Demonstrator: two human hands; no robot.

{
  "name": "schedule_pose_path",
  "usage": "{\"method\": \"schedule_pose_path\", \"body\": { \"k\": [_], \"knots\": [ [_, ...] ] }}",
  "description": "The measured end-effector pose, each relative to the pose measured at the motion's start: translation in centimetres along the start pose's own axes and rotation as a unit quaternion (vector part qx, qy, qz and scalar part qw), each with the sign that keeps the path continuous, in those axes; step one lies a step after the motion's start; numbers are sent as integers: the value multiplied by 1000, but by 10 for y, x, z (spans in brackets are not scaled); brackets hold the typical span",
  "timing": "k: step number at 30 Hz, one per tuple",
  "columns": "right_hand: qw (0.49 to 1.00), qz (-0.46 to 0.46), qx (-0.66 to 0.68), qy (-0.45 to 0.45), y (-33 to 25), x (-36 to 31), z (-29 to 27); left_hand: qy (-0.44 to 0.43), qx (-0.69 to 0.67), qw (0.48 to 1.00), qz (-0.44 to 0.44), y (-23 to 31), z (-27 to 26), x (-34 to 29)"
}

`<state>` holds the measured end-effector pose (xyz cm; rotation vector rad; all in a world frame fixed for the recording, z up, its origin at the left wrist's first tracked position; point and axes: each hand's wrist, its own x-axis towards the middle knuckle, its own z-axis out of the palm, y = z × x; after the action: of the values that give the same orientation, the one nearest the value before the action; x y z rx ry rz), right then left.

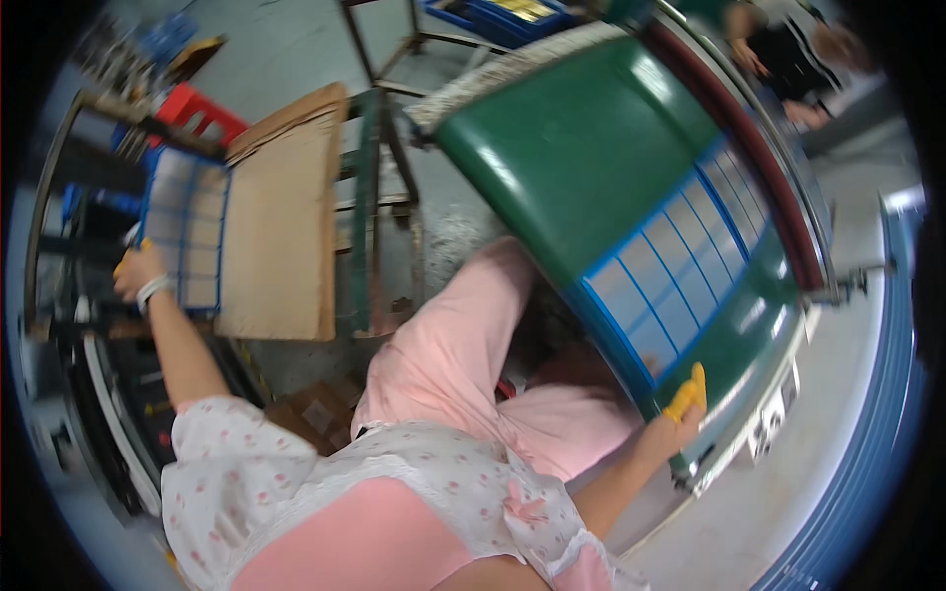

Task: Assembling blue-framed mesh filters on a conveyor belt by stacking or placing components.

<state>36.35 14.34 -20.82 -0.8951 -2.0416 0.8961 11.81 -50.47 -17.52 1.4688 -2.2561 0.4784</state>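
Note:
My left hand [144, 272], with yellow covers on its fingertips and a white band at the wrist, is closed at the left edge of a blue-framed grid panel [187, 231]. That panel has pale, see-through cells and sits beside a brown cardboard sheet [286, 217]. On the other side, my right hand [684, 406] is by the near edge of a green conveyor belt [562, 158], its yellow-covered fingers apart and holding nothing. Close to these fingers, a second blue-framed grid panel [670, 276] lies flat on the belt, its far end near a dark red roller [759, 167].
A metal rack [59, 187] surrounds the left panel, with a red crate [197, 116] behind it. Between rack and belt stands a green metal frame [367, 217]. Blue trays [503, 20] are at the back. Another person [798, 59] works beyond the roller.

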Motion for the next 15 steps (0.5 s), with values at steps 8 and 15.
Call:
{"method": "schedule_pose_path", "body": {
  "k": [8, 15],
  "knots": [
    [996, -56, -67, 25, -33, -4, -5, -90, -124, 942, 298, 15, 5, -7],
    [994, -95, -25, -43, -32, -33, -1, -16, -308, 904, 295, 11, -100, -43]
  ]
}}
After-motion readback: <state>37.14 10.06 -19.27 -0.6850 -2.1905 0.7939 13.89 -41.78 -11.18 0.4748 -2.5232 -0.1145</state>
